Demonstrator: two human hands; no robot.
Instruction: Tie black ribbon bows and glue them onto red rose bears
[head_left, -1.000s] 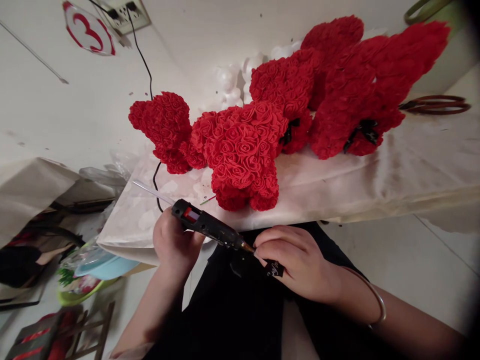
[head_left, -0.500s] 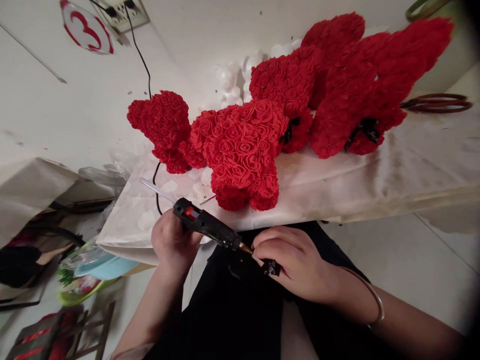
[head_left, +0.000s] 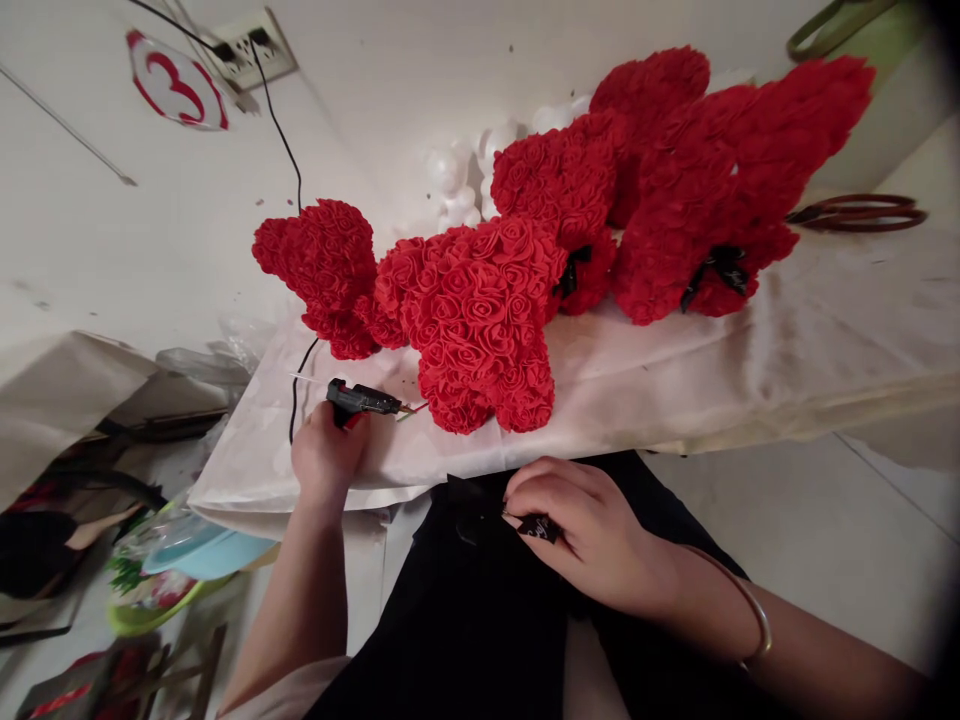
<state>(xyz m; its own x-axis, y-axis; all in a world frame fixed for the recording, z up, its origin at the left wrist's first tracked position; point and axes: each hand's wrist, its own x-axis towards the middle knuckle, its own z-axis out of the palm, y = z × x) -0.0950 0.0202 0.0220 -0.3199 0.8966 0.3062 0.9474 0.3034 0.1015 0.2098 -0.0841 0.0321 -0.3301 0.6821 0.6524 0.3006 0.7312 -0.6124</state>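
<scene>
My left hand [head_left: 324, 450] is closed around the handle of a black hot glue gun [head_left: 366, 398] at the table's front edge. The gun's nozzle points right, and a clear glue stick juts from its back end. Over my lap, my right hand [head_left: 574, 515] pinches a black ribbon [head_left: 540, 528] with pale lettering; part of the ribbon is hidden by the fingers. Beyond the hands stands a bear covered in red foam roses [head_left: 484, 320], the nearest of several. A smaller red rose bear [head_left: 322, 270] sits to its left.
More red rose bears [head_left: 720, 180] crowd the right, some with black bows [head_left: 716, 275]. Scissors [head_left: 862, 212] lie behind them. White balloon-like figures [head_left: 450, 180] stand by the wall. A cord [head_left: 281, 130] hangs from the socket [head_left: 255, 52]. Basins [head_left: 206, 548] stand at lower left, near another person's arm [head_left: 101, 527].
My left hand has drawn the glue gun away from the ribbon, to the left and up onto the table edge. My right hand has stayed over my lap with the ribbon.
</scene>
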